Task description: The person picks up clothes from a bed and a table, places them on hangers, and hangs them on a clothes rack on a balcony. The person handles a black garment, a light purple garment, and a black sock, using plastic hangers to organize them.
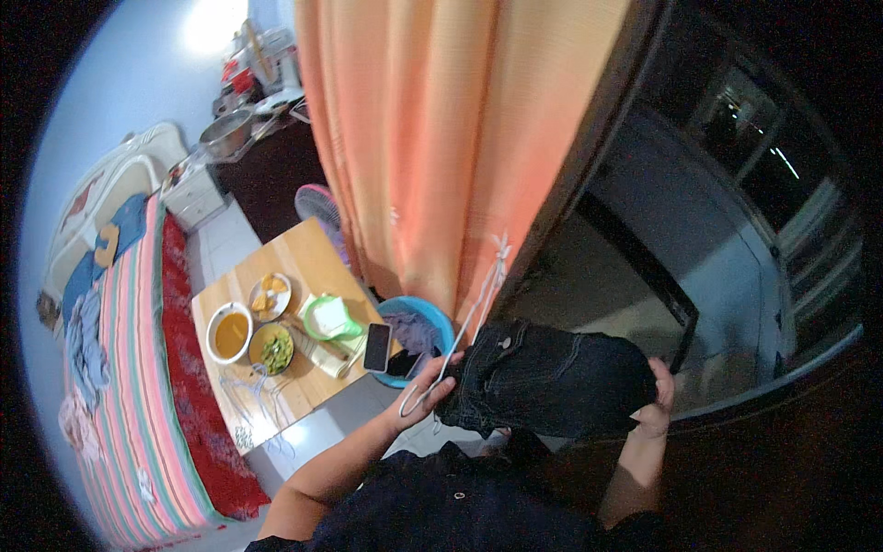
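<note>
A pair of black denim pants, folded into a bundle with a button and seams showing, is held up in front of me. My left hand grips its left end at the waistband, and a white cord loops down over that hand from the curtain. My right hand is closed round the bundle's right end, its thumb near the lower edge. Just beyond my left hand stands a blue basin with greyish cloth in it.
On the left, a low wooden table bears bowls of food, a green bowl and a phone. A striped bed lies farther left. An orange curtain hangs ahead, beside a dark doorway frame.
</note>
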Tool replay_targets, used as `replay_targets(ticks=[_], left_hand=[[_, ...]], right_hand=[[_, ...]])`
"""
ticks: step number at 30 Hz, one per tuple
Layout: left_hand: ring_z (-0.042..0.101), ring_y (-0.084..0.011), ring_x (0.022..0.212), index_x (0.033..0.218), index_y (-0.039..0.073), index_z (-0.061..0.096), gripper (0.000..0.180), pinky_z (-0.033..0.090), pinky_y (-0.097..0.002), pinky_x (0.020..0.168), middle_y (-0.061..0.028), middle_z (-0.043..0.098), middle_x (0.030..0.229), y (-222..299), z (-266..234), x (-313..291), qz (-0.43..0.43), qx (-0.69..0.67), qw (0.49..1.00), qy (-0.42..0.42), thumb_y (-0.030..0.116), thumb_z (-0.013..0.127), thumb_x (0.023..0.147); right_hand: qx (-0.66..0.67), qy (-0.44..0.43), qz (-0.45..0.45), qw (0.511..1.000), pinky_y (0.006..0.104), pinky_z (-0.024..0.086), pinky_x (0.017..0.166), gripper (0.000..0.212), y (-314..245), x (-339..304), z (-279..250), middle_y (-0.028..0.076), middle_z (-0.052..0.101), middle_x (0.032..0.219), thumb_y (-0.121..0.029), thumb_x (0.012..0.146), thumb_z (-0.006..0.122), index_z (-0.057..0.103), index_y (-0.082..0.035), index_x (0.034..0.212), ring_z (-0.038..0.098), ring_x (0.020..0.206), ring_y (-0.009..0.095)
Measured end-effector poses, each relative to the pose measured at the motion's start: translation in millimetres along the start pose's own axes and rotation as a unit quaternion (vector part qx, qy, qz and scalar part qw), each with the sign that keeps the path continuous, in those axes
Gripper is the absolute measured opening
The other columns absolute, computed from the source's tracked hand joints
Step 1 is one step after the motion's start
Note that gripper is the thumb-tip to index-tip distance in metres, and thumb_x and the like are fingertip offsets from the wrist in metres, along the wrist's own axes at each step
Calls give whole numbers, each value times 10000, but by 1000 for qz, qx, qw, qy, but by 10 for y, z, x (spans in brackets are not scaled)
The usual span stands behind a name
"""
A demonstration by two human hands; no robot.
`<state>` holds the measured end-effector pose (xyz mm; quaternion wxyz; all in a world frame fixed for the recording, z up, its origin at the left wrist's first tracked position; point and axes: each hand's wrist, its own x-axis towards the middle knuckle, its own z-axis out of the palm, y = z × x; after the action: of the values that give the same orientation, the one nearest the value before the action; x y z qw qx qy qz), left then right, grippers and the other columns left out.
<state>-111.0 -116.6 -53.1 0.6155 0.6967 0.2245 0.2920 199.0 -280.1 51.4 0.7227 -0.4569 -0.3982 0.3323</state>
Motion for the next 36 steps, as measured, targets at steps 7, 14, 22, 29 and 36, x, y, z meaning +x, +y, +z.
replay_targets(ticks=[7, 14, 22, 29, 36], left_hand=[[412, -187, 1107, 1182, 70, 492, 313, 300, -300, 947, -71, 450, 1167, 73, 663, 844, 49, 65, 995, -57, 158, 487, 882], [460, -95, 937, 1168, 75, 510, 422, 358, -222, 824, -18, 503, 1007, 938, 1413, 2250, -76, -104, 989, -75, -30, 439, 765], [445, -87, 764, 1040, 64, 528, 295, 378, -219, 700, 15, 458, 852, 1657, 2489, 3648, -24, -241, 969, -40, -52, 469, 775], [471, -106, 646, 1015, 79, 511, 272, 406, -230, 558, -15, 508, 779, 1749, 3241, 4258, -55, -197, 977, -57, -30, 476, 768], [492, -111, 633, 1017, 78, 513, 292, 416, -242, 523, -22, 515, 753, 1895, 3293, 4212, -46, -202, 974, -93, -61, 474, 763]], right_hand=[[-80, 140, -10, 987, 400, 396, 907, 678, -273, 87, -948, 107, 501, 1146, -153, 491, 594, 493, -8, 1145, 490, 1047, 252], [-141, 243, -14, 960, 391, 376, 921, 609, -156, 361, -2206, 94, 469, 1184, -93, 572, 566, 480, -41, 1173, 458, 1081, 240], [-434, 228, 51, 870, 380, 310, 979, 404, 93, 1035, -3353, 117, 403, 1264, -120, 828, 531, 445, -66, 1220, 379, 1171, 279], [-394, 89, -179, 897, 337, 389, 840, 687, 137, 1433, -2171, 117, 334, 1194, -108, 743, 647, 258, -88, 1309, 389, 1044, 232], [-311, 117, -53, 942, 356, 300, 968, 752, 686, 1678, -2178, 140, 299, 1327, -191, 799, 635, 147, -20, 1345, 326, 1192, 254]])
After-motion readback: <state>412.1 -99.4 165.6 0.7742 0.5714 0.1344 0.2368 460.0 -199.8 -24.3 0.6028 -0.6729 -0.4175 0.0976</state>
